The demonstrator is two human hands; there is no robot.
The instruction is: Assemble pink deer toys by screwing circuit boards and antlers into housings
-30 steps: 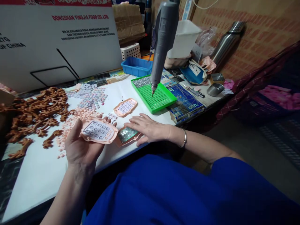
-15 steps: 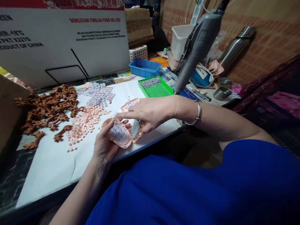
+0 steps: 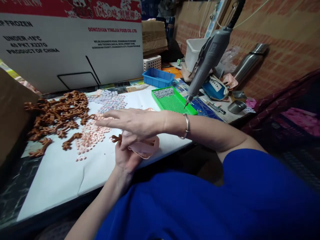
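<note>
My left hand [image 3: 127, 160] holds a pink plastic shell piece [image 3: 145, 148] just above the near edge of the white sheet [image 3: 60, 181]. A brown branch-like part [image 3: 116, 138] pokes out beside its fingers. Across the top reaches my right hand [image 3: 140, 124], fingers stretched to the left over small pink pieces [image 3: 91, 136] and its thumb low by the held shell. It covers much of the shell and my left fingertips. Behind my right hand, only the rim of another pink piece [image 3: 149, 109] shows.
Brown branched parts [image 3: 62, 111] are heaped at left, near small pale printed pieces [image 3: 112, 101]. A green tray [image 3: 172, 103] holds small metal bits. An electric screwdriver [image 3: 208, 61] hangs above it. Further back are a blue bin [image 3: 158, 78] and a large carton [image 3: 75, 43].
My right hand has moved left from the second shell, with its fingers over the pink pieces. My left hand has shifted right; the patterned shell face it showed is now mostly hidden.
</note>
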